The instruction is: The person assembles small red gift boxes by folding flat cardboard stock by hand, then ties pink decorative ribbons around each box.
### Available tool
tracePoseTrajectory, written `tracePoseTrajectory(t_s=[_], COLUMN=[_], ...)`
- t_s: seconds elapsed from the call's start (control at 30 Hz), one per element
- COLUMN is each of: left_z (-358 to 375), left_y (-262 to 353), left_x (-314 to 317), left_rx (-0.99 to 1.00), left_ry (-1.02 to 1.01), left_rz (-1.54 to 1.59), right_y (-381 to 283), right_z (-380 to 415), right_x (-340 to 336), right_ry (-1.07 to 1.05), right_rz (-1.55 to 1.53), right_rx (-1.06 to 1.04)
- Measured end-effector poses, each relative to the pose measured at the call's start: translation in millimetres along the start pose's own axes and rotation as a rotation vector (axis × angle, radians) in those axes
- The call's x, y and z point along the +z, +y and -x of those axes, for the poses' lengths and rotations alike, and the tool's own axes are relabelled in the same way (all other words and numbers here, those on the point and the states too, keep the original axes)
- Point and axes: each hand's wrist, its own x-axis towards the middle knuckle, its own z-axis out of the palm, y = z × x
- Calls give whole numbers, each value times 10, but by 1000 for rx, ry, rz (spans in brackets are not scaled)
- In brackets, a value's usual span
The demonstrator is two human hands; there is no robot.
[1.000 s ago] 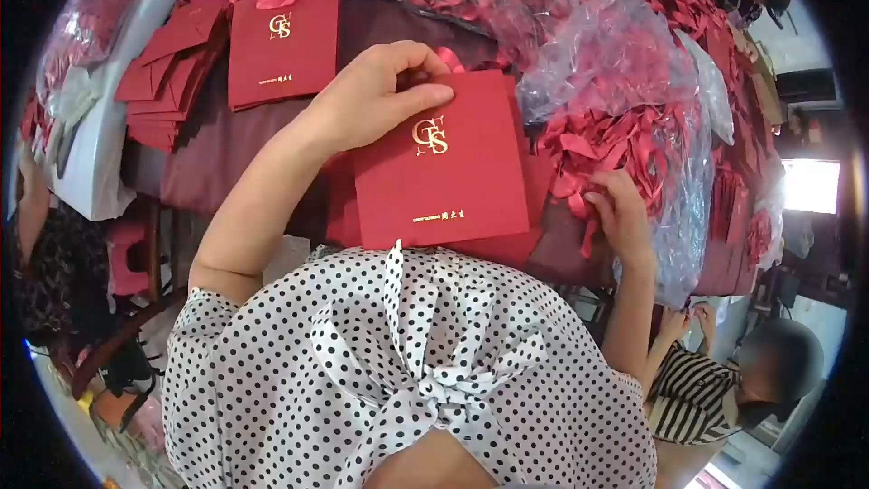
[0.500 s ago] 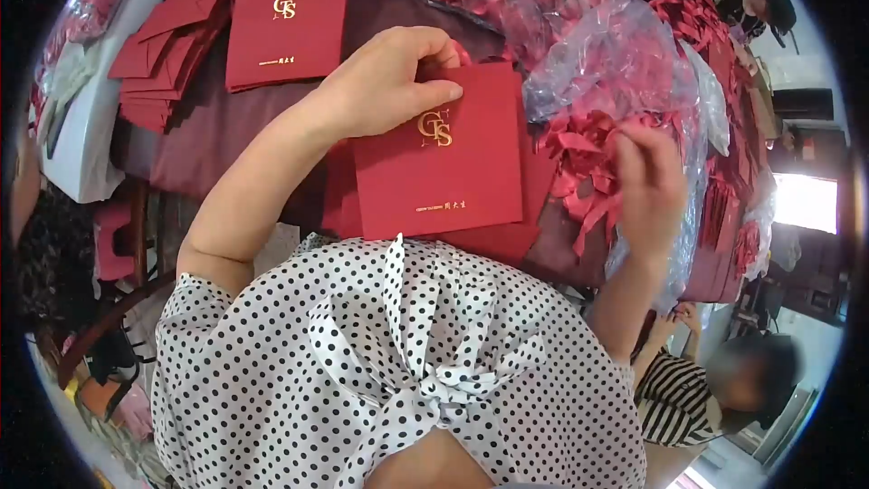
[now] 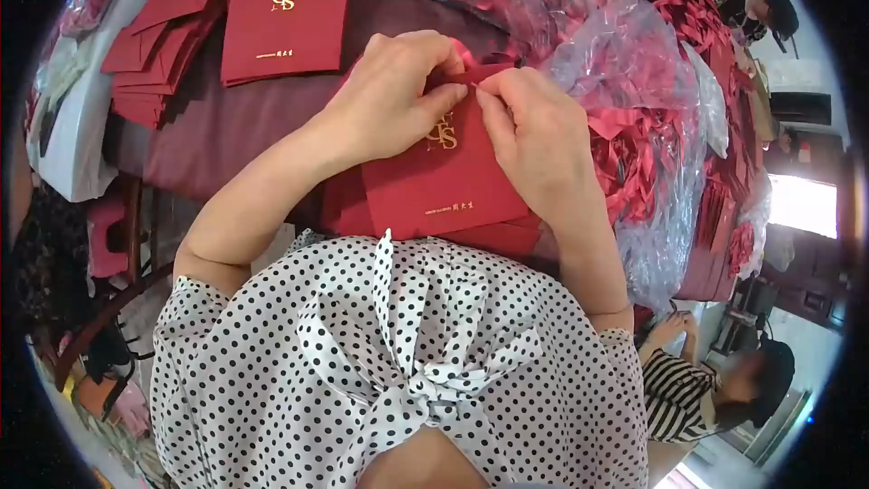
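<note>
A red paper gift bag (image 3: 434, 190) with gold lettering lies flat in front of me, on top of other red bags. My left hand (image 3: 398, 91) pinches its upper edge between thumb and curled fingers, and a bit of red ribbon (image 3: 460, 51) shows behind those fingers. From the other side, my right hand (image 3: 540, 131) closes in a pinch at the same edge, its fingertips right beside the left thumb. I cannot tell what is between the right fingertips. Both hands partly cover the gold logo (image 3: 444, 131).
A heap of red ribbons (image 3: 625, 158) lies right of the bag, beside clear plastic wrap (image 3: 602, 59). Another red bag with a ribbon handle (image 3: 285, 23) and a fanned stack of red bags (image 3: 158, 50) are at the upper left. A person in a striped top (image 3: 674, 398) is at the lower right.
My right hand has moved left from the ribbon heap to the bag's upper edge and meets my left hand there. My left hand keeps its pinch on the bag, which has tilted slightly.
</note>
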Motion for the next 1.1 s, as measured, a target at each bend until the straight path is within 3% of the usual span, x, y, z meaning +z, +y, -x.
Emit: tracePoseTrajectory(t_s=[0.2, 0.3, 0.4, 0.47, 0.53, 0.67, 0.8, 0.93, 1.0, 1.1], left_z=[59, 112, 152, 122, 105, 81, 32, -48, -134, -197], left_y=[55, 93, 121, 128, 119, 133, 119, 224, 158, 125], left_x=[91, 174, 130, 89, 56, -18, -115, -276, -307, -344], left_rx=[116, 318, 262, 233, 203, 165, 203, 53, 266, 176], left_ry=[93, 259, 243, 240, 226, 115, 10, -52, -128, -267], left_rz=[-159, -436, -358, -284, -209, -59, 25, 185, 59, 17], right_y=[-57, 7, 50, 39, 76, -9, 103, 107, 74, 80], right_z=[-13, -24, -40, -55, -47, -64, -49, -80, -84, -74], right_x=[-31, 65, 104, 41, 90, 4, 27, -4, -39, -41], right_ry=[-67, -58, -14, -100, -52, -9, 33, 102, 102, 99], right_rz=[172, 238, 70, -211, -162, -150, 122, 203, 208, 145], right_rx=[-128, -178, -135, 125, 80, -6, -258, -343, -346, -355])
